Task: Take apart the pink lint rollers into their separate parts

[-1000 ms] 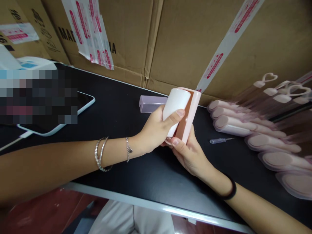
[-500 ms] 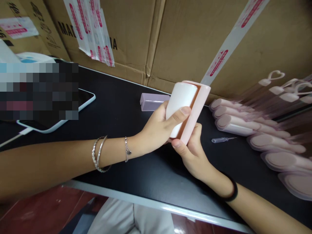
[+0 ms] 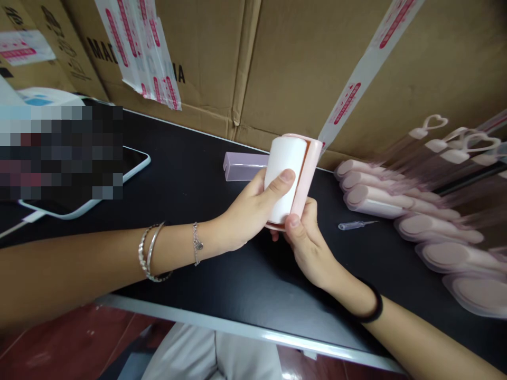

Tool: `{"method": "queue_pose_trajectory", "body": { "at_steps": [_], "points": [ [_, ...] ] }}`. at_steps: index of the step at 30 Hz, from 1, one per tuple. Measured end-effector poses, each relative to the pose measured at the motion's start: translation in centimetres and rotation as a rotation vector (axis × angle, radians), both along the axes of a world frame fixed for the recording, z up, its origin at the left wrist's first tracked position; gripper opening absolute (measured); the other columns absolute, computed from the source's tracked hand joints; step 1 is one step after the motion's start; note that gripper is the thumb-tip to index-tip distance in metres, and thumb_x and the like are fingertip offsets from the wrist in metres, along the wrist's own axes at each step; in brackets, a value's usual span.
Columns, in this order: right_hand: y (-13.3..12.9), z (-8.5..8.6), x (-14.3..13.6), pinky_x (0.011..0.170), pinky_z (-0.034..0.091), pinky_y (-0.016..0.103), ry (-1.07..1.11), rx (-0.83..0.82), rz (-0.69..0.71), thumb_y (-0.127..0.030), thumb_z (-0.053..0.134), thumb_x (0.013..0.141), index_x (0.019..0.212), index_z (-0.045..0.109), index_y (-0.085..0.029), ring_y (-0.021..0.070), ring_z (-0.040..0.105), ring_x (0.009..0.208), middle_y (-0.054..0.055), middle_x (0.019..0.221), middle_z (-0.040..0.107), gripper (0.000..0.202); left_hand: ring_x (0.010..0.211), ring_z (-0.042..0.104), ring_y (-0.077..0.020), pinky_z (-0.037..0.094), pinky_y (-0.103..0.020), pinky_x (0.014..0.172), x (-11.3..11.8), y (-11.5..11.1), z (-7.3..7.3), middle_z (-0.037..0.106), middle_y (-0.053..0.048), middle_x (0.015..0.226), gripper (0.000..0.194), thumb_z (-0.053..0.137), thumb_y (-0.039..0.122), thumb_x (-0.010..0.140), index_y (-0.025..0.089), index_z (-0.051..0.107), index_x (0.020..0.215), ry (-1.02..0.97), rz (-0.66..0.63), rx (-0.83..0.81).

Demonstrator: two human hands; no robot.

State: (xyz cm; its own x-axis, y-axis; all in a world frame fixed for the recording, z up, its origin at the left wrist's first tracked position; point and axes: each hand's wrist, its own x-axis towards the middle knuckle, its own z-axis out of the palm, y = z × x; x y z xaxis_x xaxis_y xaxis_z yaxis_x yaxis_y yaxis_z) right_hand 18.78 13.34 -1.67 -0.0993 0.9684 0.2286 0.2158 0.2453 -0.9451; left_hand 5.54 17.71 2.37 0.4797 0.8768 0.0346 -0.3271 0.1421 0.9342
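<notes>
Above the black table, both hands hold a pink oval case (image 3: 310, 166) with a smooth white curved panel (image 3: 285, 155) on its left side. My left hand (image 3: 253, 208) is wrapped round the case from the left, its thumb pressed on the white panel. From below, my right hand (image 3: 311, 240) grips the lower right part, thumb near the bottom edge. A narrow brownish-orange gap shows between panel and case. Fingers behind the case are mostly hidden. A lilac translucent block (image 3: 243, 166) lies just behind my left hand.
Right of my hands lies a small clear-handled screwdriver (image 3: 356, 225). Several pink oval-ended devices (image 3: 415, 227) stand in a row at the right, some with heart-shaped loops (image 3: 435, 126). A phone (image 3: 137, 158) with a cable is at left. Taped cardboard boxes (image 3: 206, 63) line the table's back edge.
The case has turned more upright and shifted slightly left. The gap between the white panel and the pink case looks narrower. Both hands keep their hold.
</notes>
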Motion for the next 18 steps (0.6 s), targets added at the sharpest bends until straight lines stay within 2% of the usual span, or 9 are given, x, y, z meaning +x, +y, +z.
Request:
{"method": "queue_pose_trajectory", "body": {
  "at_steps": [6, 10, 14, 16, 18],
  "points": [
    [0.2, 0.2, -0.1, 0.059, 0.041, 0.026, 0.085, -0.065, 0.028, -0.055, 0.037, 0.090, 0.096, 0.034, -0.024, 0.0087, 0.047, 0.064, -0.004, 0.080, 0.045, 0.032, 0.046, 0.053, -0.0129, 0.040, -0.023, 0.039, 0.3, 0.2, 0.0, 0.054, 0.001, 0.062, 0.046, 0.049, 0.058, 0.083, 0.018, 0.051, 0.104, -0.014, -0.047, -0.138],
    [0.4, 0.0, -0.1, 0.056, 0.041, 0.026, 0.147, -0.083, 0.041, -0.056, 0.038, 0.090, 0.094, 0.035, -0.024, 0.0093, 0.047, 0.062, -0.004, 0.077, 0.047, 0.033, 0.040, 0.049, -0.0106, 0.030, -0.019, 0.033, 0.1, 0.5, -0.5, 0.052, 0.002, 0.056, 0.047, 0.053, 0.062, 0.079, 0.019, 0.052, 0.096, 0.045, -0.027, -0.121],
    [0.6, -0.2, 0.2, 0.055, 0.041, 0.025, 0.116, -0.082, 0.050, -0.057, 0.036, 0.090, 0.093, 0.035, -0.024, 0.0099, 0.047, 0.062, -0.003, 0.076, 0.048, 0.034, 0.042, 0.051, -0.0108, 0.027, -0.019, 0.032, -0.2, 0.8, -1.0, 0.054, 0.001, 0.058, 0.049, 0.055, 0.066, 0.074, 0.020, 0.053, 0.089, 0.129, 0.005, -0.103],
    [0.9, -0.1, 0.7, 0.054, 0.041, 0.025, 0.080, -0.052, 0.036, -0.058, 0.029, 0.091, 0.097, 0.037, -0.024, 0.0103, 0.046, 0.061, -0.003, 0.076, 0.047, 0.036, 0.043, 0.052, -0.0108, 0.031, -0.020, 0.033, -0.2, 1.2, -0.8, 0.056, 0.000, 0.060, 0.048, 0.056, 0.064, 0.075, 0.019, 0.054, 0.092, 0.102, 0.028, -0.110],
    [1.1, 0.4, 1.5, 0.054, 0.040, 0.025, -0.022, 0.044, -0.047, -0.056, 0.025, 0.092, 0.103, 0.038, -0.024, 0.0110, 0.045, 0.060, -0.003, 0.075, 0.045, 0.036, 0.052, 0.058, -0.0127, 0.043, -0.022, 0.042, -0.4, 1.8, -0.2, 0.062, -0.002, 0.066, 0.044, 0.055, 0.059, 0.079, 0.017, 0.056, 0.096, 0.006, 0.091, -0.084]
  ]
}}
